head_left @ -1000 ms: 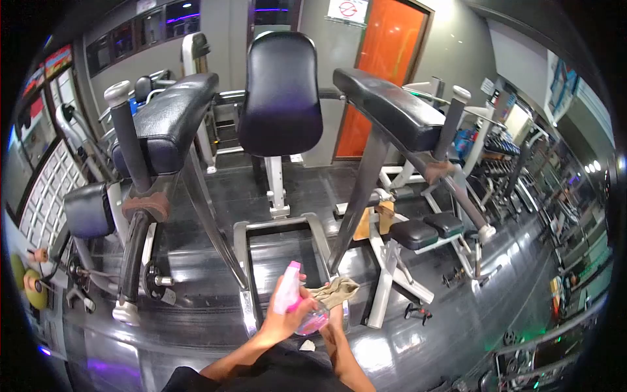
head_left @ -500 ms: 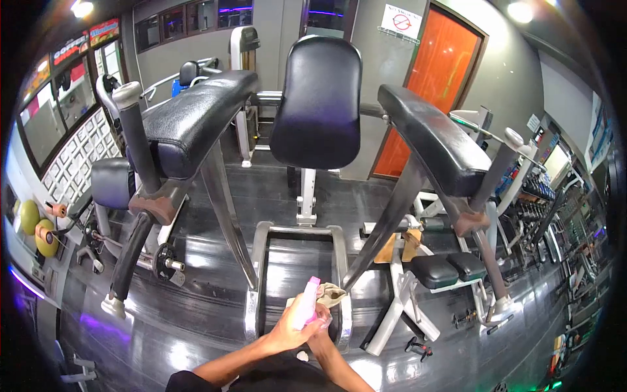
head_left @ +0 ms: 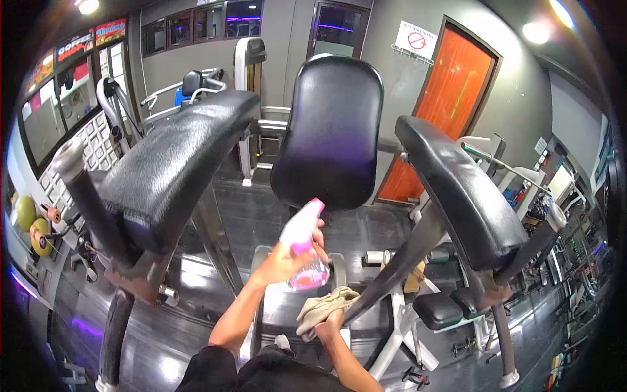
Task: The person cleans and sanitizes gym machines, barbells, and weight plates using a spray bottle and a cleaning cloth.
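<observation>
My left hand (head_left: 292, 260) is wrapped round a spray bottle (head_left: 309, 277) with a clear body and a pink and white spray head. Its nozzle points forward at the lower part of the black padded backrest (head_left: 333, 124), apart from it. Low and to the right, my right hand (head_left: 332, 320) grips a crumpled beige cloth (head_left: 324, 302). Most of its fingers are hidden by the cloth. On either side are the black left arm pad (head_left: 186, 157) and right arm pad (head_left: 460, 183) of the gym machine.
Upright handles stand at the near ends, the left grip (head_left: 95, 202) and the right grip (head_left: 532, 242). A small bench (head_left: 437, 310) sits low on the right. Behind are an orange door (head_left: 454, 98), more gym machines, and yellow-green balls (head_left: 26, 215) at far left.
My left hand has raised the spray bottle forward toward the backrest. My right hand with the cloth has parted from it. The machine now looks nearer.
</observation>
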Action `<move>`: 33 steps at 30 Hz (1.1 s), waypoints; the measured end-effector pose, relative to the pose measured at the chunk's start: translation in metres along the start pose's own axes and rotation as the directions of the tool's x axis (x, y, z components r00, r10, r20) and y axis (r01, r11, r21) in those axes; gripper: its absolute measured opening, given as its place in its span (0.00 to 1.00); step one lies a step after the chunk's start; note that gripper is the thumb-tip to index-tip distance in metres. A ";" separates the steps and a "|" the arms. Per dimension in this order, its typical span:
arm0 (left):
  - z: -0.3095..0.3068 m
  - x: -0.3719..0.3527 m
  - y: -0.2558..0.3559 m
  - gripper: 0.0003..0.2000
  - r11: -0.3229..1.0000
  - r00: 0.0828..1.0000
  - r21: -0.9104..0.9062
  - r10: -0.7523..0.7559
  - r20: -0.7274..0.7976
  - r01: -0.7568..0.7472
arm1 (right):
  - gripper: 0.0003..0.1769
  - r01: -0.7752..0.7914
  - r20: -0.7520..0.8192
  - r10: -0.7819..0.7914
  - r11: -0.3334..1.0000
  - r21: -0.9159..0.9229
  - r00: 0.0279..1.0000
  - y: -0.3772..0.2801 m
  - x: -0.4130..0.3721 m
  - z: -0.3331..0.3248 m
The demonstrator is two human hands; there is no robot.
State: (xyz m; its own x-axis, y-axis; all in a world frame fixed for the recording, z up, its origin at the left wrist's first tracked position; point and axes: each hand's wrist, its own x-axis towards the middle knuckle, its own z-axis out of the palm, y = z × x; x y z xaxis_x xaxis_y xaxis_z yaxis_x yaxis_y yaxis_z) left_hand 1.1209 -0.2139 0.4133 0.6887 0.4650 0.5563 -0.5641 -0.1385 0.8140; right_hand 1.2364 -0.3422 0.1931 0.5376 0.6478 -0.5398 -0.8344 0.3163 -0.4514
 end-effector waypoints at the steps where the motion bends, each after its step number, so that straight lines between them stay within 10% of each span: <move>1: -0.012 0.012 0.003 0.29 0.998 0.997 0.022 0.059 -0.051 -0.058 | 0.14 0.035 0.035 -0.035 0.999 -0.004 0.999 -0.006 0.003 0.010; 10: -0.060 0.103 0.007 0.23 0.943 0.909 0.285 0.264 -0.322 -0.173 | 0.25 0.165 0.236 -0.221 0.957 0.237 0.946 -0.047 0.020 0.101; 16: -0.026 0.044 0.033 0.22 0.632 0.786 0.770 0.433 -0.440 0.083 | 0.31 0.208 0.391 -0.249 0.967 0.146 0.886 -0.059 0.022 0.154; 23: 0.005 -0.031 0.062 0.25 0.446 0.662 0.812 0.484 -0.573 0.377 | 0.33 -0.059 0.518 0.065 0.998 -0.028 0.853 -0.024 0.004 0.234; 33: 0.020 -0.028 0.082 0.23 0.293 0.523 0.789 0.617 -0.588 0.540 | 0.31 -0.262 0.790 0.384 0.921 -0.289 0.479 -0.006 -0.027 0.293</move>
State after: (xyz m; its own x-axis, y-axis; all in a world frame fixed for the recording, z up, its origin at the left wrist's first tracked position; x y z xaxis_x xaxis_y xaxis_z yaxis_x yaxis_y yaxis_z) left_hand 1.0643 -0.2557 0.4674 -0.2555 0.6715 0.6955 0.5663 -0.4791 0.6706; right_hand 1.1913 -0.1588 0.4184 -0.1591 0.9788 0.1293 -0.8739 -0.0787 -0.4797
